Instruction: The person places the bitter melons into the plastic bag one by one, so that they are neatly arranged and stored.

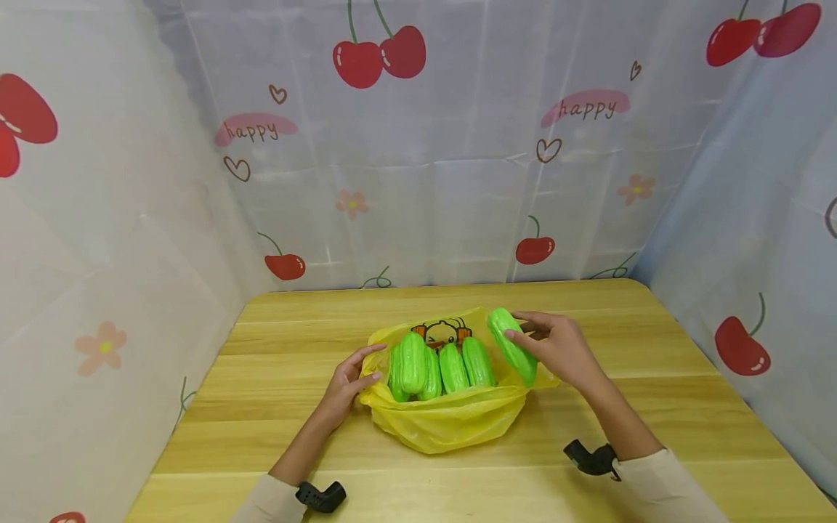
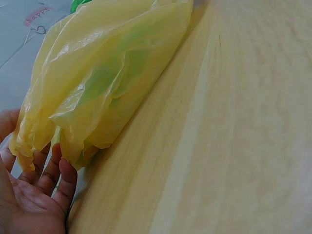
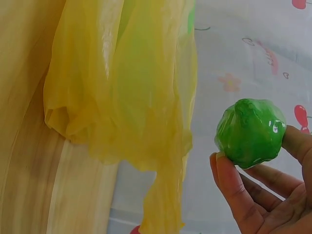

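Observation:
A yellow plastic bag (image 1: 445,428) lies with its mouth spread, several bright green, ridged bitter melons (image 1: 454,369) inside it. At the bag's left rim my left hand (image 1: 343,385) holds the plastic, thumb over the edge; in the left wrist view the fingers (image 2: 48,178) curl round its gathered corner. My right hand (image 1: 565,349) grips another bitter melon (image 1: 513,345) between thumb and fingers, tilted over the right side of the bag. From the right wrist view this melon (image 3: 250,132) shows end-on, glossy and lumpy, apart from the bag.
The bag rests on a light wooden table (image 1: 275,363). A printed curtain (image 1: 445,203) with cherries and flowers hangs behind and at both sides. A black wrist mount (image 1: 591,459) sits on the right forearm, another mount (image 1: 320,497) on the left.

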`<state>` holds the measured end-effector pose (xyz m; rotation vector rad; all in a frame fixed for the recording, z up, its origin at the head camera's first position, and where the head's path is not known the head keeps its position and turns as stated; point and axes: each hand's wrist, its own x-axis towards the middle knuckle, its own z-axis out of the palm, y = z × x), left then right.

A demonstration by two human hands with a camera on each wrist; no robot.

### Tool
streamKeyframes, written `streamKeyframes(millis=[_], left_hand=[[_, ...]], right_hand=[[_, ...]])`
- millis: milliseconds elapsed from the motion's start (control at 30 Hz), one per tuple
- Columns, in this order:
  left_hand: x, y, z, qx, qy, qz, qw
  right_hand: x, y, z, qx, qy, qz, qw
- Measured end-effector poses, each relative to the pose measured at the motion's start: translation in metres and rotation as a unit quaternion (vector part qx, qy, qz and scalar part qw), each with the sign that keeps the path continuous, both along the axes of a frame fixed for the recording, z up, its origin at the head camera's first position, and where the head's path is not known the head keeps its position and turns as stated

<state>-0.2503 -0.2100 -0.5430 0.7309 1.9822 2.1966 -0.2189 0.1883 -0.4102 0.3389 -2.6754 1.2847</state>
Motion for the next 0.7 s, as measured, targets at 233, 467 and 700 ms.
streamKeyframes(millis=[233,467,700], left_hand=[[-0.001,-0.001,-0.001,-0.005,0.009,-0.002,0.9999],[-0.001,-0.001,0.000,-0.001,0.008,-0.005,1.0000],[-0.002,-0.001,-0.001,0.005,0.002,-0.008,1.0000]], right_hand=[[-0.002,-0.009,-0.003,-0.003,-0.003,0.007,1.000],[-0.003,-0.018,-0.004,-0.008,0.012,0.029,0.999],[-0.005,-0.025,-0.006,-0.025,0.009,0.047,0.999]])
